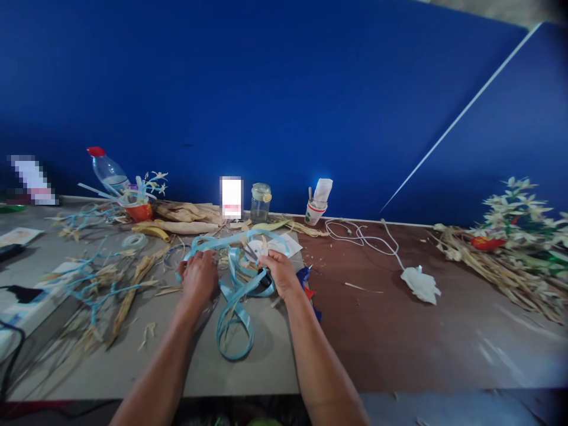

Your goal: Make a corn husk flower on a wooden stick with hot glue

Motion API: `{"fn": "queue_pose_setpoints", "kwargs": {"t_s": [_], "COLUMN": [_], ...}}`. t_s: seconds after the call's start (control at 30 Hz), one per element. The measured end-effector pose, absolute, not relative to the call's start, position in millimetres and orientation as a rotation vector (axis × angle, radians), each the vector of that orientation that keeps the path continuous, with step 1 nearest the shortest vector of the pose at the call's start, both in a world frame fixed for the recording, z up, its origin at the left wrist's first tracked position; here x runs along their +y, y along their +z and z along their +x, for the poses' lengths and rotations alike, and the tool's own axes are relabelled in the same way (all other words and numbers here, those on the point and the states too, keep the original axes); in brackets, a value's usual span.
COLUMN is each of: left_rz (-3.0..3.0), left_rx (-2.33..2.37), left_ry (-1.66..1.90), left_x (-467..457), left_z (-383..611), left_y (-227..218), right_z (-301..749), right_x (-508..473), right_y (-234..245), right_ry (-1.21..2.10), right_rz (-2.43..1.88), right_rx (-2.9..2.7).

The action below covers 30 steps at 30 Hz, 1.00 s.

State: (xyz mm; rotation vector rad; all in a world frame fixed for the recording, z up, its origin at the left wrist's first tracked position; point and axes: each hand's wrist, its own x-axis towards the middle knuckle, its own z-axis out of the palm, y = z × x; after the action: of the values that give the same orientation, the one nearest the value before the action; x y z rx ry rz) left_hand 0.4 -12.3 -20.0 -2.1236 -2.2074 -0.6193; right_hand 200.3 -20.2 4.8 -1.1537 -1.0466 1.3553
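Note:
A light blue satin ribbon [236, 349] lies in loose loops on the grey part of the table between my hands. My left hand [199, 277] rests at the ribbon's left side, fingers curled down over a stretch of it; the fingertips are partly hidden. On the right, my right hand [280, 273] is closed around what looks like a pair of scissors [265, 278], with a dark handle below the palm and a grey blade pointing up and left over the ribbon. A white disc-shaped piece [254, 249] sits behind the blade.
Blue-stemmed flower sprigs [95, 290] and dry husks [133, 290] spread at left beside a power strip [38, 302]. Along the blue partition stand a bottle [107, 168], a lit screen [231, 198], a jar [260, 204] and a paper cup [315, 213]. A white cable [377, 239] and finished-looking flowers [510, 204] are at right.

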Motion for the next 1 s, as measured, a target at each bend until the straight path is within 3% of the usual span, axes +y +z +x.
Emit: {"fn": "queue_pose_setpoints", "kwargs": {"t_s": [0.13, 0.37, 0.5, 0.77, 1.0], "left_rz": [-2.195, -2.323, -2.342, -2.093, -1.908], "left_rx": [-2.218, -2.188, -2.100, -2.132, -2.279], "left_ry": [-0.885, -0.743, -0.894, -1.038, -1.402], "left_x": [-9.2, -13.0, -10.8, -10.1, -12.4], "left_z": [3.0, 14.5, 14.1, 9.6, -9.3], "left_y": [-16.4, -15.7, -19.8, -15.7, 11.8], "right_z": [200.7, 201.2, 202.0, 199.3, 195.9], "right_x": [-21.1, -23.4, -22.7, -23.4, -24.5], "right_y": [7.3, 11.9, 10.7, 10.5, 9.2], "right_ry": [1.312, 1.329, 1.372, 1.323, 1.330], "right_rz": [-1.161, -1.138, -1.107, -1.129, -1.167], "right_rx": [-1.091, -1.098, -1.080, -1.126, -1.199]}}
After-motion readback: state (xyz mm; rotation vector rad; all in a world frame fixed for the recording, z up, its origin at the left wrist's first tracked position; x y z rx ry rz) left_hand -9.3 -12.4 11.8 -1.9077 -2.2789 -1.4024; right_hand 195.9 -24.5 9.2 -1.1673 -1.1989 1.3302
